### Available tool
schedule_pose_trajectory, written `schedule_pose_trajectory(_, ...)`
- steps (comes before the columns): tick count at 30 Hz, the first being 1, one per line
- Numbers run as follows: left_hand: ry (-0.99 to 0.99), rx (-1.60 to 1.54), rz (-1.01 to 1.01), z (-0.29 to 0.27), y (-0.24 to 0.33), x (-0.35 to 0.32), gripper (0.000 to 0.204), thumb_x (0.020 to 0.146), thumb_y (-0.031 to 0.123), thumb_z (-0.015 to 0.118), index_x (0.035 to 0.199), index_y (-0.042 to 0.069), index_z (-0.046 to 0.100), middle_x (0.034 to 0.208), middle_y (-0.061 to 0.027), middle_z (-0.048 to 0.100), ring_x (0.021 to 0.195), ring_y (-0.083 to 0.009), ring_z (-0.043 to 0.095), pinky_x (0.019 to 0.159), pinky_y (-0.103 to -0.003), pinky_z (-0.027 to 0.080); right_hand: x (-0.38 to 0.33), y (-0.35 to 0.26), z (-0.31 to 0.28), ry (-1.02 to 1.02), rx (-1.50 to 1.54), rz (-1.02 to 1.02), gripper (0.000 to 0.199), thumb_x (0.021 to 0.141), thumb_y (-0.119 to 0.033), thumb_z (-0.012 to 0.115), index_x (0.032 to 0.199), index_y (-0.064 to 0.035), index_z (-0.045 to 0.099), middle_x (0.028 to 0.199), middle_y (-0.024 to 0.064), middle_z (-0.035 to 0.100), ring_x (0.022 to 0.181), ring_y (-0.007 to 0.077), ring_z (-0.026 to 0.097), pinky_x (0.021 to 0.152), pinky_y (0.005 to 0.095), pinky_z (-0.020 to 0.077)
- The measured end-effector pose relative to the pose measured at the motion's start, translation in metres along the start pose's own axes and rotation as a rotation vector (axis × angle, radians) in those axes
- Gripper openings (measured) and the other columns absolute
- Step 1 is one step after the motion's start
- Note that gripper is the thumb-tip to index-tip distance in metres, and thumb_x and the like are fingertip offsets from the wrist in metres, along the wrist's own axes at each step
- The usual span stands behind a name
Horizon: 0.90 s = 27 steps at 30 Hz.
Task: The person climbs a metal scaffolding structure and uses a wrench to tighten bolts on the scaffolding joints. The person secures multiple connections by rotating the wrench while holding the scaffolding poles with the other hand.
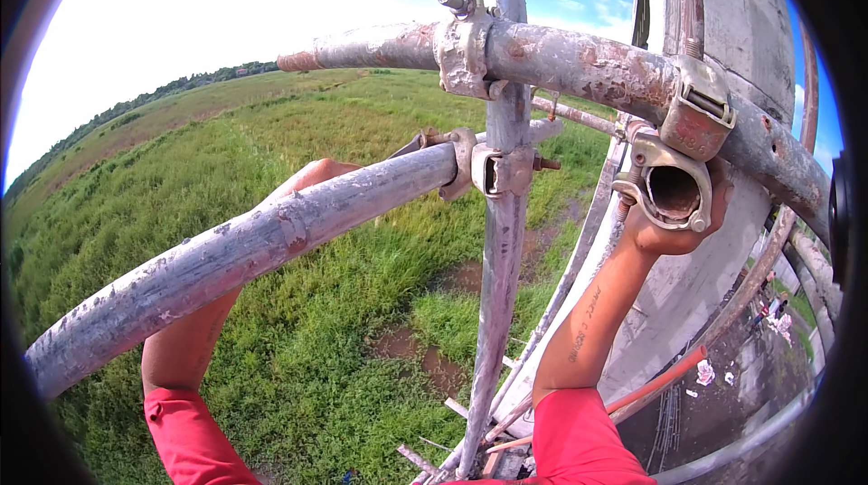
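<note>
My right hand (667, 236) is closed around a metal scaffold coupler (640, 179) whose round ring encircles an open tube end. This coupler hangs beneath a rust-stained horizontal scaffold tube (579, 60), joined to a clamp half (698, 114) on that tube. My left hand (318, 174) reaches behind a long grey tube (235, 254) that runs from the lower left; the tube hides its fingers. Where that tube meets the upright pole (503, 286), a second coupler (504, 170) with a rusty bolt joins them. Another coupler (464, 47) ties the upright to the upper tube.
A tall grey concrete column (732, 24) stands close on the right. Green grassland (362, 304) lies far below. More scaffold tubes cross at the lower right, among them an orange-red pole (660, 381), above muddy ground with scattered pale debris.
</note>
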<state>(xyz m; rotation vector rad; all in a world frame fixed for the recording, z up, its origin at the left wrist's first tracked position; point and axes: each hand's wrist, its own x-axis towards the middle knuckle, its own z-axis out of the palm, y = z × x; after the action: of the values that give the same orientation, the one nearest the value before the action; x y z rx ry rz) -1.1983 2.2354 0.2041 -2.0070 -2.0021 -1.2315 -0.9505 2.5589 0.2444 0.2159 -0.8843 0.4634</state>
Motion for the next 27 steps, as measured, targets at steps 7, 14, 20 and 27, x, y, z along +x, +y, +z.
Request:
schedule_pose_trajectory(7, 0.33, 0.504, -0.295, 0.085, -0.013, 0.008, 0.039, 0.105, 0.032, 0.051, 0.128, 0.002, 0.057, 0.098, -0.0182, 0.063, 0.089, -0.0287, 0.063, 0.084, -0.045, 0.049, 0.002, 0.017, -0.007, -0.073, -0.311, -0.473, 0.051, 0.106, -0.033, 0.037, 0.132, 0.0111, 0.041, 0.115, 0.0332, 0.059, 0.097, 0.0366, 0.064, 0.087, 0.0494, 0.0551)
schedule_pose_trajectory(14, 0.52, 0.593, 0.021, 0.097, -0.02, 0.008, 0.035, 0.104, 0.026, 0.054, 0.127, 0.001, 0.059, 0.091, -0.018, 0.065, 0.086, -0.0305, 0.063, 0.086, -0.047, 0.048, 0.003, 0.022, -0.008, 0.066, -0.042, -0.429, 0.047, 0.1, -0.017, 0.058, 0.135, 0.0078, 0.037, 0.113, 0.0322, 0.062, 0.092, 0.0385, 0.067, 0.085, 0.052, 0.0569)
schedule_pose_trajectory(20, 0.839, -0.197, -0.102, 0.195, -0.07, 0.07, 0.027, 0.105, 0.02, 0.052, 0.124, 0.001, 0.055, 0.093, -0.007, 0.061, 0.064, -0.0124, 0.056, 0.054, -0.031, 0.048, 0.005, 0.021, -0.012, 0.041, -0.23, -0.628, 0.061, 0.098, -0.025, 0.06, 0.139, 0.0112, 0.033, 0.12, 0.0345, 0.06, 0.1, 0.0414, 0.067, 0.088, 0.0522, 0.0582)
schedule_pose_trajectory(27, 0.997, -0.243, 0.29, 0.185, -0.104, 0.223, 0.023, 0.103, 0.018, 0.05, 0.118, 0.002, 0.057, 0.082, -0.0078, 0.059, 0.073, -0.0201, 0.057, 0.069, -0.037, 0.046, 0.015, 0.032, -0.031, -0.056, -0.334, -0.8, 0.071, 0.096, -0.03, 0.067, 0.142, 0.01, 0.032, 0.127, 0.0314, 0.059, 0.109, 0.0389, 0.067, 0.093, 0.0491, 0.0581)
